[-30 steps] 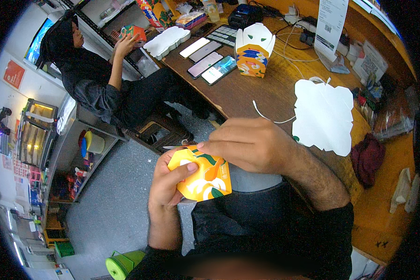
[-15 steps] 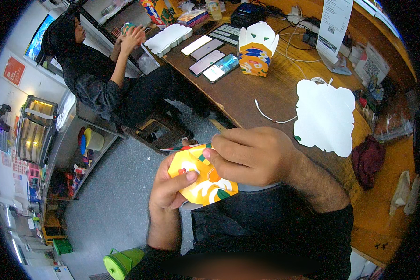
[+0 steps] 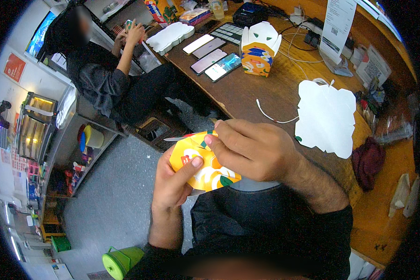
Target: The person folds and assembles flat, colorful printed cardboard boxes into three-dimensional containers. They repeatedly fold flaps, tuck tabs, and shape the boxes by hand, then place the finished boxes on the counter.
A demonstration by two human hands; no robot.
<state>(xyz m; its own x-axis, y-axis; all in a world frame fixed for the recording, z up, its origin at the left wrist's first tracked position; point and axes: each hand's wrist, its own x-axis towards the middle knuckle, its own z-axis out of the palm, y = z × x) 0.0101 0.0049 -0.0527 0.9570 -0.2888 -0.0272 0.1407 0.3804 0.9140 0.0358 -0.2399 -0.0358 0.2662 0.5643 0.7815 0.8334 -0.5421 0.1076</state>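
A partly folded paper carton [image 3: 214, 172], yellow and orange with white swirls and green leaf shapes, is held up in front of my body. My left hand [image 3: 170, 182] grips it from the left, thumb pressed on the printed face and the other fingers behind. At its upper edge, my right hand [image 3: 263, 151] pinches a flap between thumb and fingers. A narrow panel tilts out to the left along that edge. On the table stands a stack of formed cartons [image 3: 257, 58] in the same print. Right of it lies a flat carton blank [image 3: 325, 119], white side up.
The wooden table [image 3: 275, 100] also holds several phones [image 3: 223, 67], a white cable [image 3: 270, 116], a pile of white blanks [image 3: 170, 38] and a maroon cloth [image 3: 368, 161]. At left a seated co-worker [image 3: 98, 79] handles a small item. A green bucket [image 3: 121, 261] stands on the floor.
The carton has tilted and risen slightly in my hands, and the narrow panel on its upper edge shows more. The co-worker's hands have shifted, with the head turned toward the table.
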